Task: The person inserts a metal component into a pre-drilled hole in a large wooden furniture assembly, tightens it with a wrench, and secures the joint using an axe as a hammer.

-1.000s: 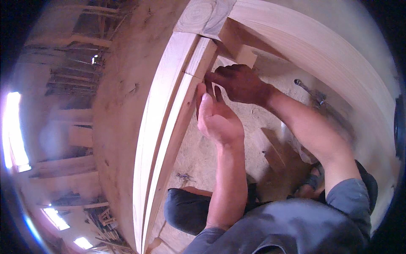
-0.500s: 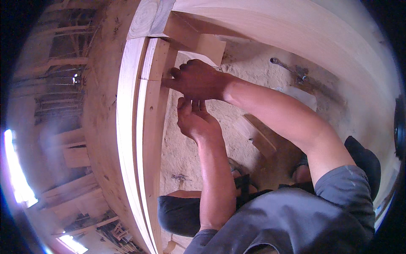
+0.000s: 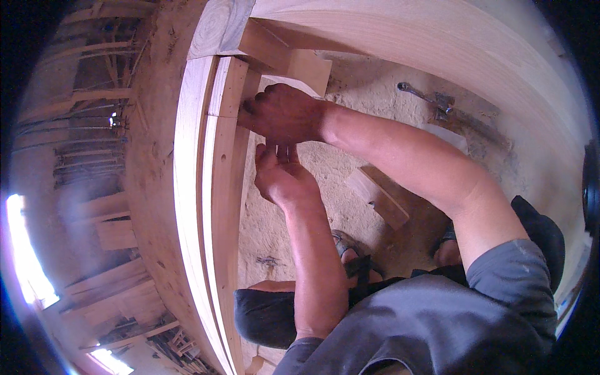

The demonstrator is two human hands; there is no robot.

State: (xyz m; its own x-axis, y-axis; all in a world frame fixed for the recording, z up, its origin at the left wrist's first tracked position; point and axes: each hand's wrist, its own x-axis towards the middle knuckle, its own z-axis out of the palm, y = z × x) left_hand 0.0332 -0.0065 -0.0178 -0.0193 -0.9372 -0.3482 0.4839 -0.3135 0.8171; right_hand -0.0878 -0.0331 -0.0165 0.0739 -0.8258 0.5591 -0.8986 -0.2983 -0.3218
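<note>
One pale wooden beam [image 3: 222,187] runs along the person's left. At its inner side, the right hand [image 3: 284,114] is curled, any hold hidden; just below, the left hand [image 3: 286,181] is half-curled, its hold impossible to tell.

I see a dark grey shirt [image 3: 431,319] with a rounded neckline [image 3: 395,362], its short right sleeve [image 3: 514,265] marked by pale smudges, dark legwear [image 3: 265,317] and a strapped sandal [image 3: 342,241].
</note>
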